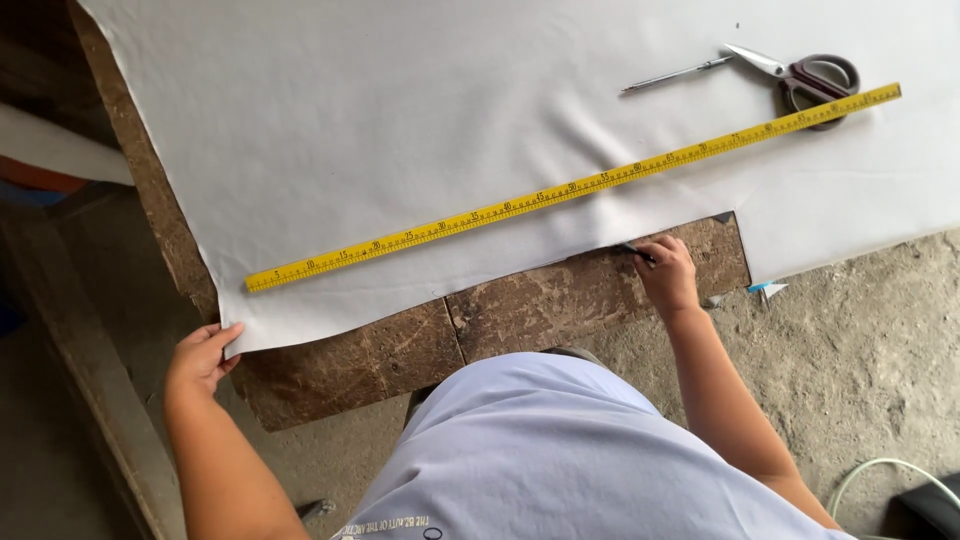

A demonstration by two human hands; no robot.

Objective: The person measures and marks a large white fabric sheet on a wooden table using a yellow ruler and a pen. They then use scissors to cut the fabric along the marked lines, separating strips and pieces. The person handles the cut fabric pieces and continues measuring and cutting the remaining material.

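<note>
L hand point(203, 352) pinched cloth point(420, 130) corner. R hand point(668, 275) gripped pen point(634, 252) at cloth edge. Ruler point(570, 188) lay across cloth; scissors point(800, 75) touching ruler's far end.

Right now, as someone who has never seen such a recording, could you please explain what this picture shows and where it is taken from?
The one picture comes from a camera on a person's head, looking down at their two bare hands. A white sheet covers a brown worktable. The left hand grips the sheet's near corner. The right hand holds a dark pen against the sheet's near edge. A long yellow ruler lies slanted across the sheet; at the far right lie scissors and a thin metal tool.
</note>
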